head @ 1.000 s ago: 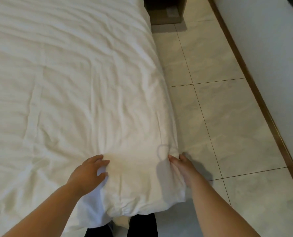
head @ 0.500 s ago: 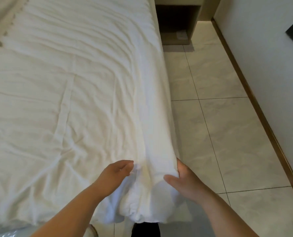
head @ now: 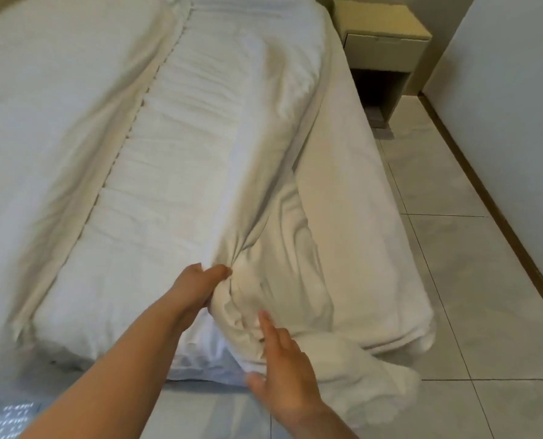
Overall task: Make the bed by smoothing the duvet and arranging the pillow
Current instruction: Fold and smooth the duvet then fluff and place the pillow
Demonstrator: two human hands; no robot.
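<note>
The duvet (head: 200,153) runs from the top centre of the frame down to a bunched corner at lower centre, with a long raised fold along its right side. The left grip (head: 200,280), at lower centre, is closed on a gathered handful of the duvet, thumb and fingers curled round the cloth where creases fan out. The right grip (head: 283,369), just below and right of it, is open. Its fingers (head: 265,324) are straight and lie against the crumpled corner, holding nothing. Right of the fold the bed (head: 359,232) shows bare sheet, and a tail of the duvet hangs past the bed's near corner toward the floor (head: 485,280) at lower right. A nightstand (head: 381,42) stands at upper right. No pillow can be told apart from the white cloth at upper left.

The step in hand appears to be spreading the duvet over the right side. To do it well, the right grip should probably take the loose corner rather than only press it, so that the two grips hold the edge apart from each other, since one bunched handful only drags creases. Then lift the edge a little, carry it toward the lower right until the bare sheet is covered, and lay it flat before stroking the folds out toward the edges. The hanging tail wants gathering first, lest it sweep the floor.
</note>
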